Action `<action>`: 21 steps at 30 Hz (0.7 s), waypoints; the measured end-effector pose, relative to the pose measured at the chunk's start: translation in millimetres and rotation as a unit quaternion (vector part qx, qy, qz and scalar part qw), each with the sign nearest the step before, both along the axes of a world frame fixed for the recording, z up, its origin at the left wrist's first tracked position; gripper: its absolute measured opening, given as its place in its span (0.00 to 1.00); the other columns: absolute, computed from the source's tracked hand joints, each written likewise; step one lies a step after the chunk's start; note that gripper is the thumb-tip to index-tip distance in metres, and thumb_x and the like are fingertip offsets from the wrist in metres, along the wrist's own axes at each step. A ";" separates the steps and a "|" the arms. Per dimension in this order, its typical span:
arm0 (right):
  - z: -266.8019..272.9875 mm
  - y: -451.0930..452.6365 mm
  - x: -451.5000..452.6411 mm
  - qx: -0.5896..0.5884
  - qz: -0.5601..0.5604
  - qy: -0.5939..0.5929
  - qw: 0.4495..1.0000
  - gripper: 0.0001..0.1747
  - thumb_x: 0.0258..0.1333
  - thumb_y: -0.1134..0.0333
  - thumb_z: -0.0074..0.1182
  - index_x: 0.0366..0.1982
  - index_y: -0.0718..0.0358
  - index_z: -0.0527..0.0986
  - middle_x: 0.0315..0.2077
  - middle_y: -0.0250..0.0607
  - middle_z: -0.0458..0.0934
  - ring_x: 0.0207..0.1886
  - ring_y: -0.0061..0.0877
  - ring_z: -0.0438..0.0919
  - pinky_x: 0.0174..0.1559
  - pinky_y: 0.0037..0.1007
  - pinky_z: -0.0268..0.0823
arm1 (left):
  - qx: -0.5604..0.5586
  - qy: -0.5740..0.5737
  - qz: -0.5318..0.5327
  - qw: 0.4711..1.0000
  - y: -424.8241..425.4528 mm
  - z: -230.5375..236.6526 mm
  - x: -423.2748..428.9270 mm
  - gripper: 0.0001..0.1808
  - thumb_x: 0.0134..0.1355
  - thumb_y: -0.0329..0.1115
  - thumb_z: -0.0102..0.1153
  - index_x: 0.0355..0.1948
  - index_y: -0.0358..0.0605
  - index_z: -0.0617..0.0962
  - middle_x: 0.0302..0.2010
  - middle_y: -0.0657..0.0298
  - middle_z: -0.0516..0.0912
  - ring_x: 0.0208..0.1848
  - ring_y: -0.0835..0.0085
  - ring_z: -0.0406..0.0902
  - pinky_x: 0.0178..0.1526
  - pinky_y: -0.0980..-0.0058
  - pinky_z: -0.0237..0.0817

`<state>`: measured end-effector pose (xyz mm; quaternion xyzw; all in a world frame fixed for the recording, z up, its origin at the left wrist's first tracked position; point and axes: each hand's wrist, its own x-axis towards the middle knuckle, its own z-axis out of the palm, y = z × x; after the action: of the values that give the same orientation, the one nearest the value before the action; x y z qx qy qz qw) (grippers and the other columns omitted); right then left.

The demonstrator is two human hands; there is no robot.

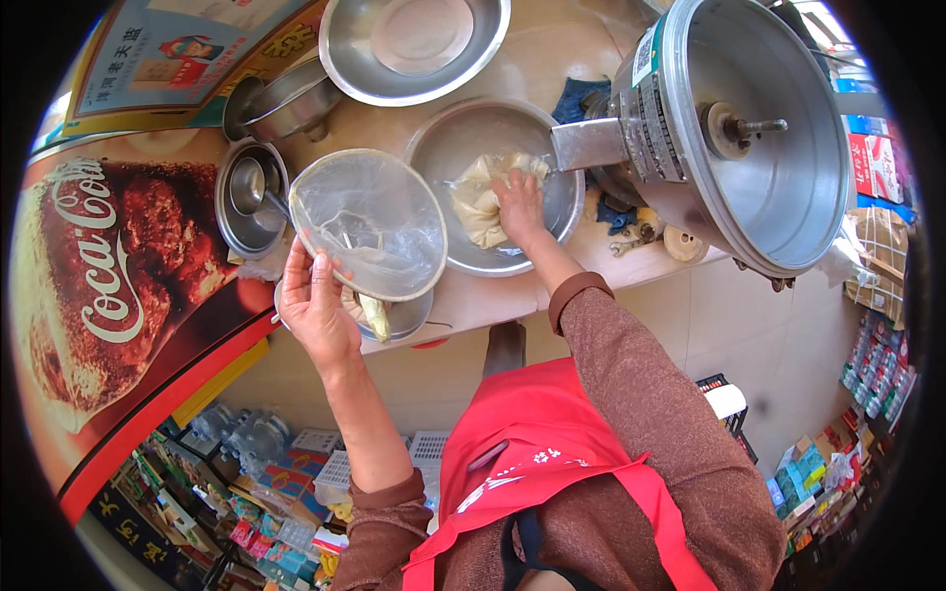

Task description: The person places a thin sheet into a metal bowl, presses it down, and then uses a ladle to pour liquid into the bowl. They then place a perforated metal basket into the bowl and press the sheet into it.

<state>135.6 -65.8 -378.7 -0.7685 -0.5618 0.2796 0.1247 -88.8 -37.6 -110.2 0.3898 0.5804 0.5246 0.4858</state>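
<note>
My left hand [321, 299] grips the near rim of a round mesh strainer [369, 221], a fine translucent net on a hoop, tilted so its open side faces up. It hangs over the left part of the table, overlapping the left edge of a wide metal basin [429, 140]. Inside this basin lies a wet, bunched beige cloth [477, 203] in shallow liquid. My right hand [521, 207] rests on the cloth with its fingers curled into it. Partly hidden below the strainer, a smaller metal bowl [414, 318] holds a pale green vegetable-like piece [375, 318].
A large metal grinder drum [768, 162] with a spout [591, 144] stands at the right; a wrench [628, 244] lies below. Another basin [421, 37], a bowl with a ladle [247, 185] and a metal pot [295, 103] sit behind and left. A Coca-Cola panel [126, 258] borders the left.
</note>
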 end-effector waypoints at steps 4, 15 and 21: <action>11.6 9.8 3.4 0.061 -0.174 0.233 0.955 0.19 0.54 0.76 0.53 0.49 0.60 0.79 0.49 0.50 0.81 0.53 0.47 0.79 0.57 0.41 0.70 | 0.013 0.001 0.022 1.000 -4.1 6.0 -6.1 0.20 0.68 0.22 0.60 0.61 0.35 0.77 0.46 0.63 0.85 0.38 0.81 0.79 0.40 0.80 0.74; 254.1 -10.0 5.9 0.190 -0.331 0.703 0.599 0.21 0.58 0.83 0.42 0.53 0.65 0.72 0.45 0.37 0.80 0.48 0.21 0.79 0.52 0.27 0.73 | 0.054 -0.018 0.015 0.998 -2.1 42.1 -18.7 0.21 0.69 0.23 0.59 0.63 0.37 0.77 0.48 0.66 0.85 0.40 0.84 0.79 0.42 0.82 0.74; 373.4 -28.8 104.8 0.340 -0.163 0.771 0.513 0.23 0.67 0.78 0.43 0.63 0.64 0.69 0.53 0.41 0.78 0.54 0.27 0.80 0.58 0.34 0.76 | 0.055 -0.052 0.006 0.997 -1.4 64.5 -15.6 0.21 0.69 0.23 0.59 0.63 0.37 0.77 0.49 0.66 0.85 0.41 0.84 0.79 0.43 0.82 0.74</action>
<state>240.4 -94.6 -5.3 -0.2280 -0.1618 0.5245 0.8042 -104.4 -39.0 -45.7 0.3845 0.5271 0.5782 0.4899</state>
